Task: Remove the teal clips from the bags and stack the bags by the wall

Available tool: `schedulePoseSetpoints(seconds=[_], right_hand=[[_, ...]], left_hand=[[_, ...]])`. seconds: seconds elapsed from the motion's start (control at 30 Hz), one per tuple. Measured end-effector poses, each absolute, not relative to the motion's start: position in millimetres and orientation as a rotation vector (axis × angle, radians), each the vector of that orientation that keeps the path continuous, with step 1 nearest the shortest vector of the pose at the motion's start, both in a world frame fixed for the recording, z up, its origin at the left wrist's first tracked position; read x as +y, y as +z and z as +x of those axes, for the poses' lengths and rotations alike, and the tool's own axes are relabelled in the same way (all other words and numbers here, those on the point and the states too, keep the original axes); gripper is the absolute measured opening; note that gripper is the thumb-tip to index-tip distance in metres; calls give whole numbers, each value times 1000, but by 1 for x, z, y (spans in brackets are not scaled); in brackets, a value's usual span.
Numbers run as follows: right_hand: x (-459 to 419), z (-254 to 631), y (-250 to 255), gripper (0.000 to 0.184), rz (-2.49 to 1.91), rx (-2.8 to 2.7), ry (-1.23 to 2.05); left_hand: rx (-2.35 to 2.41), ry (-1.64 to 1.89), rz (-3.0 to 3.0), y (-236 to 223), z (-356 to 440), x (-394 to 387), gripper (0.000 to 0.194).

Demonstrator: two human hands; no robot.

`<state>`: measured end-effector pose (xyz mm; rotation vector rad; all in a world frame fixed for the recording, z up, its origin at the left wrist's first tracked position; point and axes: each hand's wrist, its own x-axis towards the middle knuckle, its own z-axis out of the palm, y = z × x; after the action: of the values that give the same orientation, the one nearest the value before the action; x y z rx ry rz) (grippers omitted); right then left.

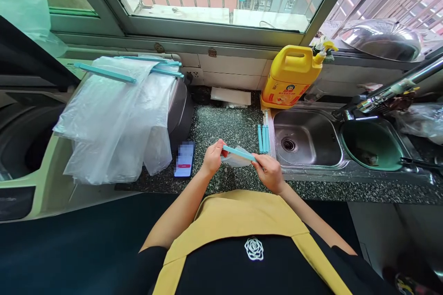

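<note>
Between my two hands a blue sealing clip [238, 152] is stretched above the counter, tilting down to the right. My left hand [213, 156] pinches its left end, and my right hand [269, 169] grips the right end. A small clear plastic bag [236, 160] hangs from the clip. Several more blue clips [263, 139] lie side by side by the sink's left edge. Over to the left, large clear plastic bags [114, 124] with blue clips along their tops are draped over a dark bin [180, 113].
A phone [184, 160] lies on the speckled counter [221, 124]. A yellow detergent jug [290, 78] stands behind the steel sink [308, 140]. A green basin [374, 145] sits under the faucet at right. An open-topped washing machine [44, 184] is at left.
</note>
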<state>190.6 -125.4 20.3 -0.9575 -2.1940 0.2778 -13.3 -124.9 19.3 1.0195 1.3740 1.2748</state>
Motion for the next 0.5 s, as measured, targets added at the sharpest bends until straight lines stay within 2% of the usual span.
schedulePoseSetpoints(seconds=[0.37,0.5], right_hand=[[-126,190,17,20,-1009,-2184,333],[-128,191,18,21,-1016,-2164,375]], left_hand=[[1322,1303,979,16,-12,-127,61],[1237,1189,1076,17,-12,-132,55]])
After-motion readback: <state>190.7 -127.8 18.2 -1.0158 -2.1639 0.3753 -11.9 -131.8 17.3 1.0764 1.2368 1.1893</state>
